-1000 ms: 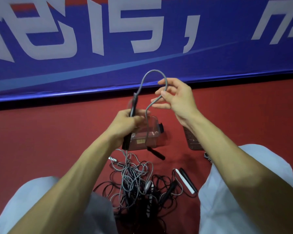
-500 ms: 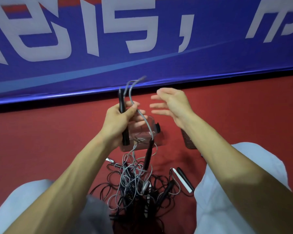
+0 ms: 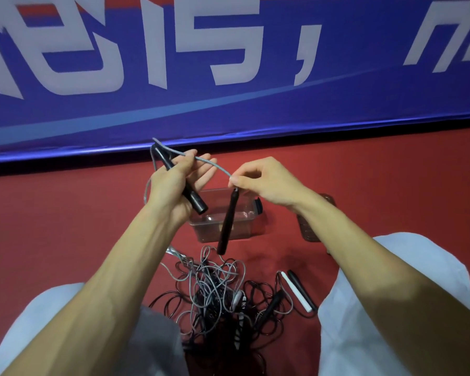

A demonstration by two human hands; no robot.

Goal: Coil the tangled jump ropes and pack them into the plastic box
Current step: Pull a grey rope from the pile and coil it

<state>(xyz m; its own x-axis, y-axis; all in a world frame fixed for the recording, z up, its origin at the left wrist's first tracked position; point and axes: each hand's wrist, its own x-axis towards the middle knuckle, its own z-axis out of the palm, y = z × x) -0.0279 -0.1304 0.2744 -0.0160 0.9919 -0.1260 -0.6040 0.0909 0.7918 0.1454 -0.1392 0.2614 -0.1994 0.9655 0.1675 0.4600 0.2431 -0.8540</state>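
Observation:
My left hand (image 3: 174, 185) grips a black jump-rope handle (image 3: 183, 183) held slantwise above the floor. A grey cord (image 3: 212, 164) runs from that handle's top across to my right hand (image 3: 266, 183), which pinches it just above a second black handle (image 3: 227, 223) that hangs straight down. Behind the hanging handle stands the clear plastic box (image 3: 244, 226), open on the red floor. A tangle of grey and black ropes (image 3: 215, 291) lies on the floor between my knees, with more of the grey cord dropping into it from my left hand.
A white handle (image 3: 295, 291) and a black handle (image 3: 300, 287) lie side by side right of the tangle. A dark ribbed object (image 3: 307, 229), partly hidden by my right forearm, lies right of the box. A blue banner (image 3: 228, 77) closes off the far side.
My right hand, open and apart from the rope half a second ago, has closed on the grey cord above the dangling handle. My left hand has tilted its handle.

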